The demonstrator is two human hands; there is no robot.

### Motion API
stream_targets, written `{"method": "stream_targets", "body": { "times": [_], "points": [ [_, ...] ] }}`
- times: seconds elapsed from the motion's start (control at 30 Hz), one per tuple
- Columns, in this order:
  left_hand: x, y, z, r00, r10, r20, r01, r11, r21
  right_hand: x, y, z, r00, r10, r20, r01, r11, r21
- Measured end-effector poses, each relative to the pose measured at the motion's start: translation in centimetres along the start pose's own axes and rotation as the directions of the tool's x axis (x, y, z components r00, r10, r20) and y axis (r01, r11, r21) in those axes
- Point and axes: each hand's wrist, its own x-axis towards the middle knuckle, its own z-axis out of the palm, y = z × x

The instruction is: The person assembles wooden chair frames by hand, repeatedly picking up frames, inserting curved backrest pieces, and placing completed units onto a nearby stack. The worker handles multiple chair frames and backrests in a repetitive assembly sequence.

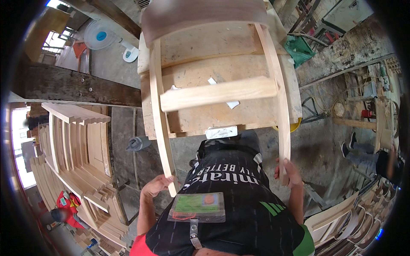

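A light wooden chair-back frame point(222, 93) lies over the workbench, its two long posts reaching back toward my body. A straight crossbar joins the posts, and a wide, curved, darker panel point(205, 18) spans their far ends, slightly blurred. My left hand point(157, 186) grips the near end of the left post. Around the near end of the right post my right hand point(293, 172) is closed. Beneath the frame, white scraps point(232, 104) rest on the wooden bench top point(200, 117). At the bench's near edge sits a small whitish block-shaped object point(221, 132).
Stacked wooden frames point(79, 145) stand at left, near a grey jug-like container point(138, 144) on the floor. A fan point(100, 35) is far left. Heavy beams point(77, 85) flank the bench; a green bag point(298, 49) hangs at its right. Other people are at both sides.
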Motion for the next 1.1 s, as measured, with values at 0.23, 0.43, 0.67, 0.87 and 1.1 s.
{"method": "stream_targets", "body": {
  "times": [0.23,0.43,0.67,0.87,1.1],
  "points": [
    [2.2,0.1,-0.4,0.987,-0.098,0.126,-0.052,0.548,0.835,0.4,6.7,-3.3,0.969,0.177,-0.172,-0.219,0.936,-0.276],
    [3.1,18.4,2.2,0.744,0.548,-0.381,0.081,0.492,0.867,2.0,4.4,-1.4,0.973,-0.118,-0.2,-0.08,0.637,-0.766],
    [15.7,26.4,-0.4,0.395,0.915,-0.081,0.083,0.052,0.995,4.9,-7.1,4.2,0.676,-0.7,-0.23,0.284,0.535,-0.796],
    [17.2,27.9,0.1,0.553,0.826,-0.109,0.171,0.016,0.985,7.1,-8.9,9.9,0.625,-0.774,-0.104,0.549,0.53,-0.647],
    [11.7,28.6,8.8,0.458,0.84,0.291,-0.36,-0.124,0.925,11.1,-10.5,19.8,0.581,-0.792,0.188,0.702,0.37,-0.608]
  ]
}}
